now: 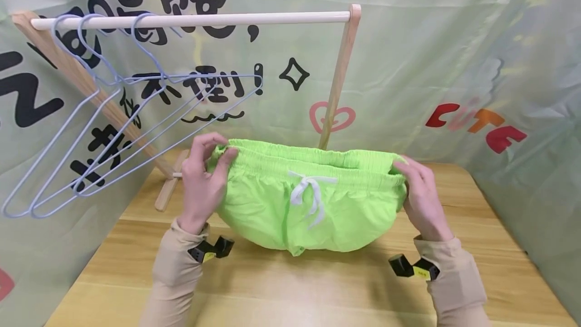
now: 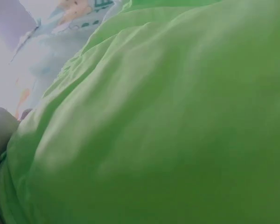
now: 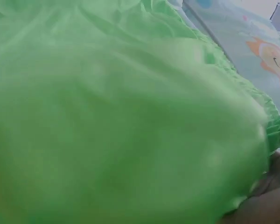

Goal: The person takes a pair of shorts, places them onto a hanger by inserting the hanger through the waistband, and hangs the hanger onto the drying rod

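Right now the green shorts [image 1: 349,211] are stretched between the two hands, above the wooden table [image 1: 290,291] and in front of the person — whether their lower edge touches the wood I cannot tell. Their long axis runs from left to right, along the gathered waistband [image 1: 272,163], which is uppermost and gapes a little, with the white drawstring [image 1: 297,194] tied in front. The left hand [image 1: 203,178] pinches the waistband's left end between thumb and fingers; the right hand [image 1: 423,193] grips the other end, thumb in front, its fingers mostly hidden behind the cloth. The blue hangers [image 1: 163,75] hang from the white rail [image 1: 272,18], up and to the left — so the left hand is much the nearer to them, with the right hand well apart
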`<action>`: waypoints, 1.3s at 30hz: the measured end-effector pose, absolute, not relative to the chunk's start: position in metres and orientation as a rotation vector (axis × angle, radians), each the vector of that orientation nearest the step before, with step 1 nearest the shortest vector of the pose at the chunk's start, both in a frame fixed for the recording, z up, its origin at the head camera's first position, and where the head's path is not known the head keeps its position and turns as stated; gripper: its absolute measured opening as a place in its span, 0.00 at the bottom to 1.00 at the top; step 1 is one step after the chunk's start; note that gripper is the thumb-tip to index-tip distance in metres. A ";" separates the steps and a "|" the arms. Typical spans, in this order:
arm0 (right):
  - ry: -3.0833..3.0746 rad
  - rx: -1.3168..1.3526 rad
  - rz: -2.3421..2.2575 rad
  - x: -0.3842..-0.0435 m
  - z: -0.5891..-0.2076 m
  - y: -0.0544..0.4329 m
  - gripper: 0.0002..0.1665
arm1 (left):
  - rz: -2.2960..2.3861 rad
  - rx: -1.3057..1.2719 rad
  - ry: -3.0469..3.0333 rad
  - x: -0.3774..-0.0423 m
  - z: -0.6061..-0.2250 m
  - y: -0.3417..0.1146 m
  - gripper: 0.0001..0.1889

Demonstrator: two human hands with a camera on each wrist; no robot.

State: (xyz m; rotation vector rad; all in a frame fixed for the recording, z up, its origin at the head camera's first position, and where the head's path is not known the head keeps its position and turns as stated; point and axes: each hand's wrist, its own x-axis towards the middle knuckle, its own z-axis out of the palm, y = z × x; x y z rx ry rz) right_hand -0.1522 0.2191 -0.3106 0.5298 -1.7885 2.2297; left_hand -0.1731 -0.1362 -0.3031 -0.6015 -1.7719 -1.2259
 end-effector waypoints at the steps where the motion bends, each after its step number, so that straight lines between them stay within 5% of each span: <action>1: -1.764 0.558 2.249 -0.154 -0.306 0.220 0.19 | -1.226 -0.598 -1.772 -0.174 -0.297 -0.136 0.13; 9: -1.785 0.742 2.088 -0.154 -0.291 0.230 0.12 | -1.357 -0.550 -1.646 -0.168 -0.255 -0.132 0.13; 12: -1.820 0.695 2.067 -0.152 -0.291 0.232 0.16 | -1.429 -0.500 -1.613 -0.165 -0.245 -0.131 0.13; 19: -1.867 0.429 1.931 -0.159 -0.292 0.226 0.07 | -1.499 -0.497 -1.715 -0.171 -0.240 -0.130 0.12; 30: -2.099 0.320 1.913 -0.166 -0.326 0.238 0.12 | -1.282 -0.479 -2.325 -0.195 -0.301 -0.135 0.12; 35: -2.222 0.341 1.927 -0.165 -0.347 0.241 0.04 | -1.309 -0.527 -2.393 -0.199 -0.333 -0.137 0.10; 39: -2.350 0.333 1.994 -0.164 -0.361 0.238 0.12 | -1.413 -0.473 -2.484 -0.195 -0.354 -0.138 0.10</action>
